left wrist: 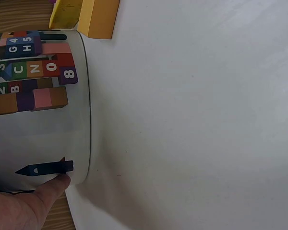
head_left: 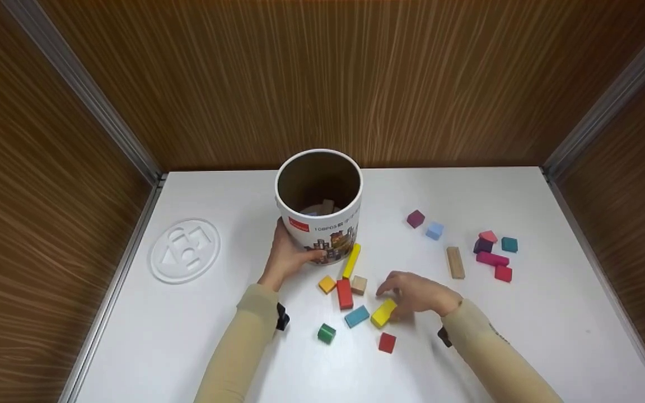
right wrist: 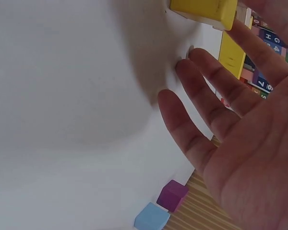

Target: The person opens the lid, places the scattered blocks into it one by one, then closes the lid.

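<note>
My left hand (head_left: 290,254) holds the white printed tub (head_left: 322,226) low on its left side, thumb across the front. A fingertip also shows against its wall (left wrist: 29,139) in the left wrist view. Inside the tub's dark opening, a wooden block (head_left: 327,207) is visible. My right hand (head_left: 420,292) is low over the table, its thumb touching the right end of a yellow block (head_left: 383,313). In the right wrist view the fingers are spread and slightly bent, with the yellow block (right wrist: 204,10) by the index fingertip.
Around the tub's front lie a long yellow block (head_left: 351,261), an orange block (head_left: 327,284), red block (head_left: 345,294), blue block (head_left: 357,317) and green block (head_left: 326,333). A white lid (head_left: 157,252) lies left. Several coloured blocks and a wooden plank (head_left: 456,262) lie right.
</note>
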`<state>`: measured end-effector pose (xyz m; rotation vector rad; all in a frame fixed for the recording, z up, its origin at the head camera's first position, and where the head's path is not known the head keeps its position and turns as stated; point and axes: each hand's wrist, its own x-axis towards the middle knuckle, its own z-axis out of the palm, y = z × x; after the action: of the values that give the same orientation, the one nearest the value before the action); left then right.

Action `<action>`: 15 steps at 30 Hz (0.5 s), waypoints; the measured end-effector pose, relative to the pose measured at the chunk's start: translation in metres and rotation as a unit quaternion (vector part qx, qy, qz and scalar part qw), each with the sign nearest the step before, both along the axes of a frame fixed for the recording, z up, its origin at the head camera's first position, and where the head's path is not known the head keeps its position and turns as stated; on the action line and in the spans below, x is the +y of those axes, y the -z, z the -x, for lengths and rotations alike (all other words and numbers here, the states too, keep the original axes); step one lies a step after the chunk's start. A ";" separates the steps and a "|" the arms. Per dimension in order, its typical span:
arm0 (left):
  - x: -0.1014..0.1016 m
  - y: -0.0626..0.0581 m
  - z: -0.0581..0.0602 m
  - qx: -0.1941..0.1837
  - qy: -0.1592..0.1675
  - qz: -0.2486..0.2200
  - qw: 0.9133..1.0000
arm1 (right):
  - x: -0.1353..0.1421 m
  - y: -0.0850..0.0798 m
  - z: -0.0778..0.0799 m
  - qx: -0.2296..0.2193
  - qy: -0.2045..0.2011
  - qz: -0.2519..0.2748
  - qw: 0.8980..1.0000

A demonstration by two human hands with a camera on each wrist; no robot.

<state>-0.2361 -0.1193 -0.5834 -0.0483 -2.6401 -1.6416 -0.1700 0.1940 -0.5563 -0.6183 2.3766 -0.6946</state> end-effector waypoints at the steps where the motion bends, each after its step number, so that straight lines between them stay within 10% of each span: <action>1: 0.000 0.000 0.000 0.000 0.000 0.001 1.000 | 0.000 0.000 0.000 0.001 -0.003 -0.001 1.000; 15: 0.000 0.000 -0.001 -0.004 0.000 -0.002 1.000 | 0.004 0.002 -0.002 0.020 -0.004 -0.007 1.000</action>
<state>-0.2355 -0.1188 -0.5830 -0.0411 -2.6416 -1.6498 -0.1680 0.1980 -0.5583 -0.6409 2.4114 -0.6679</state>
